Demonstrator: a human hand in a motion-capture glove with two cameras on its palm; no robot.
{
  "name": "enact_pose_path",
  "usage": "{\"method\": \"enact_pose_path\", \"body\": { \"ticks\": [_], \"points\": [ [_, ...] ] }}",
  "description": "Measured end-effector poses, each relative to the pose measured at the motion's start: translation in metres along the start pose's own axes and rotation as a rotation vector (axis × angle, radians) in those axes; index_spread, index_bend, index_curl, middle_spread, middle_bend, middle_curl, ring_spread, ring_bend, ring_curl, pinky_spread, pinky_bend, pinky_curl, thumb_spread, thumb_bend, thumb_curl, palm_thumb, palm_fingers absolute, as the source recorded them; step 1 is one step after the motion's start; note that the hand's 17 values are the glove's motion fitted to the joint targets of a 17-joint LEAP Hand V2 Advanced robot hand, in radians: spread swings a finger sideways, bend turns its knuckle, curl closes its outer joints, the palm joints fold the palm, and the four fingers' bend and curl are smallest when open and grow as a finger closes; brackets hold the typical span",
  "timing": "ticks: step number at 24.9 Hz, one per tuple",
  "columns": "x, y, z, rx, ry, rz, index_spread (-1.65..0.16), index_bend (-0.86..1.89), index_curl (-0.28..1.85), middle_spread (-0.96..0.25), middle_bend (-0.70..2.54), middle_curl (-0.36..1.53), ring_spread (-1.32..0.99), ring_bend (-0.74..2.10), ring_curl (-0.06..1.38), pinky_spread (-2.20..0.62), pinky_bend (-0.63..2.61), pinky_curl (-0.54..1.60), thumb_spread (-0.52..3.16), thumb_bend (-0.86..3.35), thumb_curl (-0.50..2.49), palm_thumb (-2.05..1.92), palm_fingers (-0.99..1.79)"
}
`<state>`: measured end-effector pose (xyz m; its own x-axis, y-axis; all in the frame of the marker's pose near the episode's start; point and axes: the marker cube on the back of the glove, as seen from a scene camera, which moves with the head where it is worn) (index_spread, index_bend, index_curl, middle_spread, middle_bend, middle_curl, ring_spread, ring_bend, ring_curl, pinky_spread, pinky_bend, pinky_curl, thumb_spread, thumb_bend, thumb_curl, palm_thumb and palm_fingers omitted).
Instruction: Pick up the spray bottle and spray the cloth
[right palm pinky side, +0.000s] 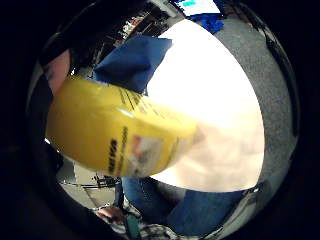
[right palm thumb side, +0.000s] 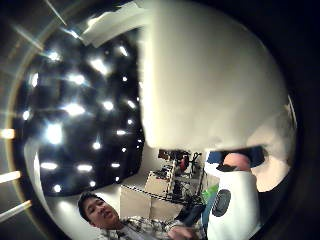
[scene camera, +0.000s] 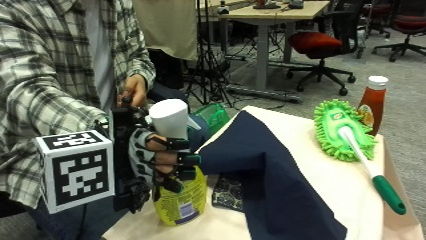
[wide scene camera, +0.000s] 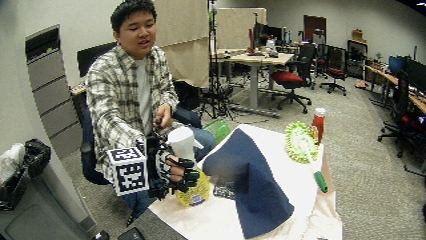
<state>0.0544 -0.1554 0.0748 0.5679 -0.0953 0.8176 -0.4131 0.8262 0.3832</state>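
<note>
Outside view: white-covered table (scene camera: 313, 175) bears navy cloth (scene camera: 279, 170); office chairs (scene camera: 319, 45) behind.

Outside view: close, at table height off a table corner, facing the gloved right hand (scene camera: 163, 160) gripping the yellow spray bottle (scene camera: 178, 197). Wide outside view: farther back, higher, same direction; both share the navy cloth (wide scene camera: 249, 165). Little-finger palm view sits against the bottle, facing the tabletop; thumb palm view faces ceiling lights.
</note>
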Motion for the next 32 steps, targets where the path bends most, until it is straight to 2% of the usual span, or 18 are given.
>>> {"method": "enact_pose_path", "body": {
  "ticks": [9,16,21,32],
  "points": [
    [-0.003,-0.013,0.010,0.107,-0.061,-0.055,-0.27,0.17,0.36,-0.10,0.41,0.42,-0.11,0.46,0.33,0.12,0.19,0.27,0.66,0.10,0.60,1.10,1.00],
    [0.000,-0.025,0.011,0.218,-0.041,-0.111,-0.28,0.15,0.39,-0.12,0.42,0.45,-0.16,0.50,0.38,0.05,0.26,0.32,0.49,0.04,0.64,1.14,1.12],
    [-0.001,-0.025,0.010,0.191,0.004,-0.152,-0.28,0.17,0.40,-0.15,0.44,0.47,-0.18,0.53,0.41,-0.01,0.29,0.35,0.41,0.00,0.66,1.14,1.20],
    [-0.004,-0.025,0.000,0.143,0.015,-0.161,-0.29,0.18,0.45,-0.17,0.47,0.50,-0.20,0.55,0.45,-0.06,0.33,0.38,0.29,-0.02,0.70,1.15,1.21]
  ]
}}
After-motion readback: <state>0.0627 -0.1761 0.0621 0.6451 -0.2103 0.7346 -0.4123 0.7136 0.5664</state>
